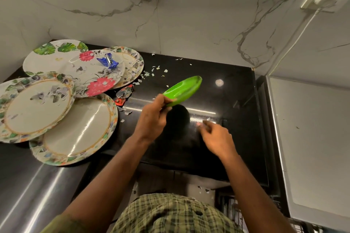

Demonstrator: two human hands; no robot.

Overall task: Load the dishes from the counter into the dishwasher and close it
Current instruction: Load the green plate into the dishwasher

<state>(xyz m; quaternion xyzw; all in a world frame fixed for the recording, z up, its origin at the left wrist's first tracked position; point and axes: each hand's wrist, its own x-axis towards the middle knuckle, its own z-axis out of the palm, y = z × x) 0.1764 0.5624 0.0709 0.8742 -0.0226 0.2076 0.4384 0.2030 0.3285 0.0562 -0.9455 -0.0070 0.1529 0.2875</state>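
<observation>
While the left hand (151,119) pinches the rim of a small green plastic bowl (182,90), tilted above the black counter (236,100), the right hand (217,138) hovers just beside it, fingers loosely curled and holding nothing. Five floral plates (56,111) lie overlapped at the counter's left with foil wrappers (108,60) and scraps. Judging by this, loading has barely started; next the bowl needs carrying down to the dishwasher rack (231,212), barely visible below
</observation>
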